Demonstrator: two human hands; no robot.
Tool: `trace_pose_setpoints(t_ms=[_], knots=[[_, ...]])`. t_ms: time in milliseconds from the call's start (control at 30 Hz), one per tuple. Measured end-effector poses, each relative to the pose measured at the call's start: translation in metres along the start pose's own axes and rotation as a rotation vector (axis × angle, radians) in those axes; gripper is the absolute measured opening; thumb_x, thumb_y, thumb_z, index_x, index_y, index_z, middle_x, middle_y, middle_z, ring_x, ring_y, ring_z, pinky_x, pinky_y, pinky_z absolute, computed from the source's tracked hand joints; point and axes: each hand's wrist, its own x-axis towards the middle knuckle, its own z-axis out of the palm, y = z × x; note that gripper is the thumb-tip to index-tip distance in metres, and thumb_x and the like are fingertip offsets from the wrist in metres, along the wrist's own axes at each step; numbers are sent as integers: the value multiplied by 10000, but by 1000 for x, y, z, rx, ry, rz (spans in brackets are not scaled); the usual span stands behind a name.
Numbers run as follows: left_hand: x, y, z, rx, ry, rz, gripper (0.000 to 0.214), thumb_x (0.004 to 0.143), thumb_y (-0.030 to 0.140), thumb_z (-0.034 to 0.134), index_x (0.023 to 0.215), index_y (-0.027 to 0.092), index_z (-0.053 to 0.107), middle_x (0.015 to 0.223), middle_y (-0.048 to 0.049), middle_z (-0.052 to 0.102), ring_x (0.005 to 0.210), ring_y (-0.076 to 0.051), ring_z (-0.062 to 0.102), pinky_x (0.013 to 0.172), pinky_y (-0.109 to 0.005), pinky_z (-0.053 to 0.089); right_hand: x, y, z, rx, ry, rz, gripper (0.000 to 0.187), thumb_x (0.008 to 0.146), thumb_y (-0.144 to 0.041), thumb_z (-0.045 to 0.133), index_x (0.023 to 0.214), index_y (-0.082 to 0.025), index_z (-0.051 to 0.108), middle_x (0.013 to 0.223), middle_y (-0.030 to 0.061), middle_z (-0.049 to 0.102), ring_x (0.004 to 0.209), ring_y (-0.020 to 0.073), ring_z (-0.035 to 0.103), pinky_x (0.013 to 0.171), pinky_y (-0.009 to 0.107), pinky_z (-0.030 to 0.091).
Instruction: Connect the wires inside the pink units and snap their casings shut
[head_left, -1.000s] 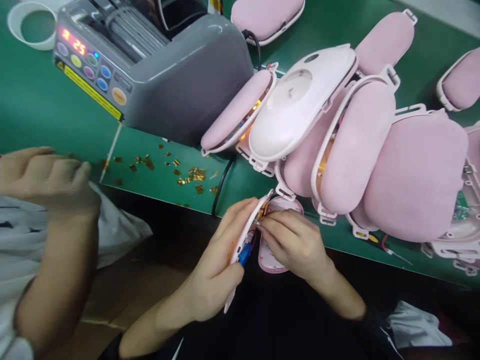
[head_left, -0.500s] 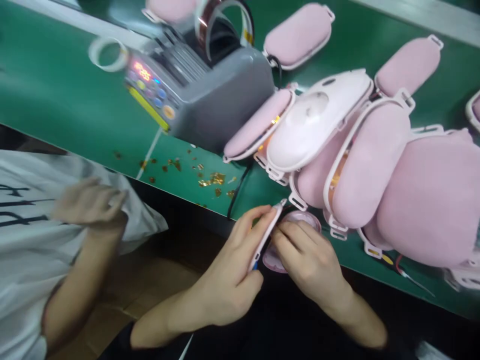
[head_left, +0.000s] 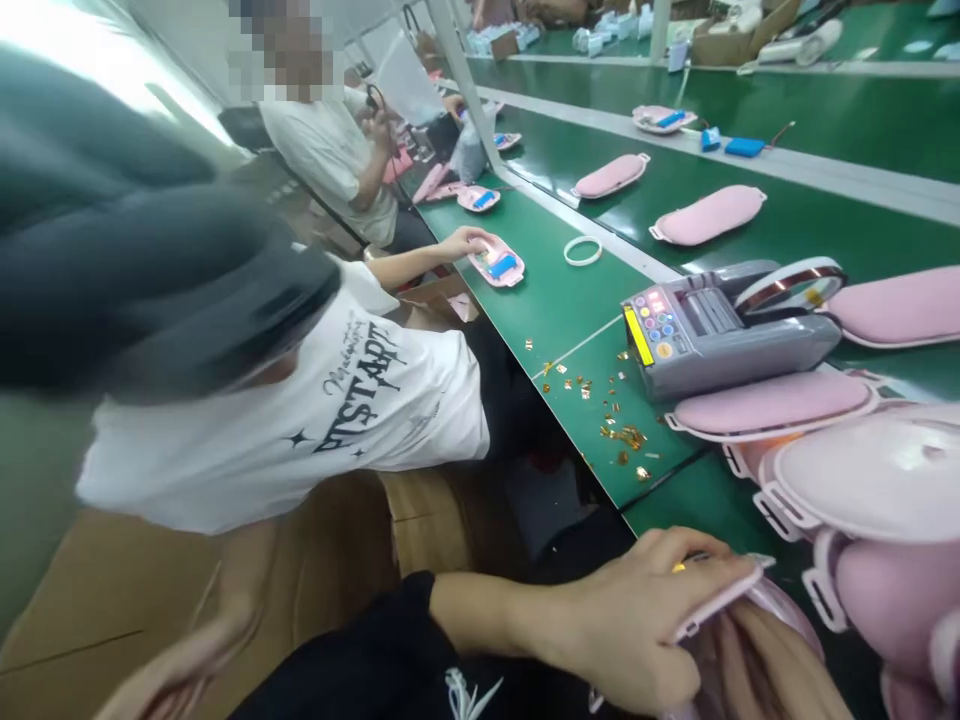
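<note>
My left hand [head_left: 637, 625] is closed round the edge of a thin pink housing shell [head_left: 716, 598] at the bottom right, close to the table's front edge. My right hand [head_left: 757, 665] shows only as blurred fingers pressed together under that shell, against a second pink half [head_left: 791, 612]. Its thumb and palm are cut off by the frame. A black sleeve [head_left: 360, 660] covers my left forearm.
A grey tape dispenser [head_left: 720, 335] stands on the green table [head_left: 570, 300], with gold tape scraps [head_left: 619, 432] in front and a pile of pink housings [head_left: 885, 480] to its right. A co-worker in a white T-shirt [head_left: 337, 410] reaches for a pink unit [head_left: 496, 264]. A white ring [head_left: 583, 250] lies nearby.
The view has swung up and left, now showing the line and the co-worker. My hands still hold the pink housing, now at the bottom right. The co-worker's arm reaches out to the table.
</note>
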Motion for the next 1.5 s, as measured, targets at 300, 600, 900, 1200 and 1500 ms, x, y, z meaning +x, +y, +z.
trace_pose_setpoints(t_ms=[300, 600, 900, 1200, 1500], knots=[[-17, -10, 5, -87, 178, 42, 998, 801, 2, 492, 1701, 425, 403, 1746, 1, 389, 1664, -315, 332, 1419, -517, 254, 48, -29, -1, 301, -7, 468, 115, 1074, -125, 612, 1063, -167, 719, 975, 72, 817, 936, 183, 793, 904, 306, 673], [-18, -6, 8, -125, 222, -58, 966, 781, 38, 526, 1657, 443, 492, 1736, 60, 452, 1654, -313, 362, 1421, -516, 273, 37, -28, 4, 283, -15, 484, 200, 1120, -234, 604, 1052, -133, 763, 960, 67, 809, 911, 179, 777, 914, 306, 666], [-16, -4, 2, -50, 180, -22, 965, 773, 36, 530, 1658, 419, 506, 1674, 9, 496, 1599, -348, 425, 1392, -581, 330, 34, -20, 1, 221, -84, 410, 133, 1097, -158, 618, 1095, -169, 751, 1010, 42, 790, 961, 172, 732, 918, 307, 626], [-20, -11, 17, 11, 281, 6, 947, 740, 79, 625, 1625, 410, 562, 1649, -19, 508, 1600, -396, 411, 1397, -626, 289, 25, -22, -3, 76, -40, 437, 123, 1069, -282, 715, 1155, -195, 704, 922, 9, 727, 841, 160, 670, 797, 297, 568], [-58, -52, 36, -942, 445, -176, 850, 688, 230, 797, 1528, 237, 660, 1393, -97, 785, 1104, -354, 805, 816, -381, 722, -47, -81, -11, -73, -76, 854, 610, 1049, -549, 659, 1534, -208, 518, 1337, 164, 690, 1209, 331, 624, 1024, 499, 504]])
